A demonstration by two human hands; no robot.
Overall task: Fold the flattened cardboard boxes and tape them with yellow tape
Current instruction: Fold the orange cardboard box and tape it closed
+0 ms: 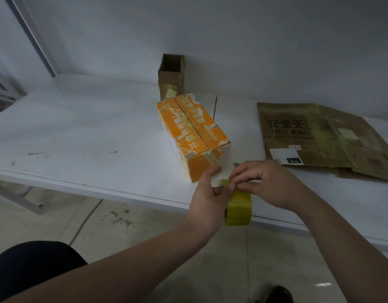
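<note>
I see my left hand [207,193] curled round the yellow tape roll [239,208], its forefinger stretched out toward the orange box [193,134]. My right hand [267,184] has its fingertips bent in, pinching at the top of the roll; whether a loose end is lifted I cannot tell. The roll hangs over the near edge of the white table [79,127], at five o'clock from the orange box. That box stands folded, its top flaps closed, with tape showing across its corners. At twelve o'clock from it stands a small brown box [171,73], open on top. At three o'clock lies the flat cardboard [319,132].
</note>
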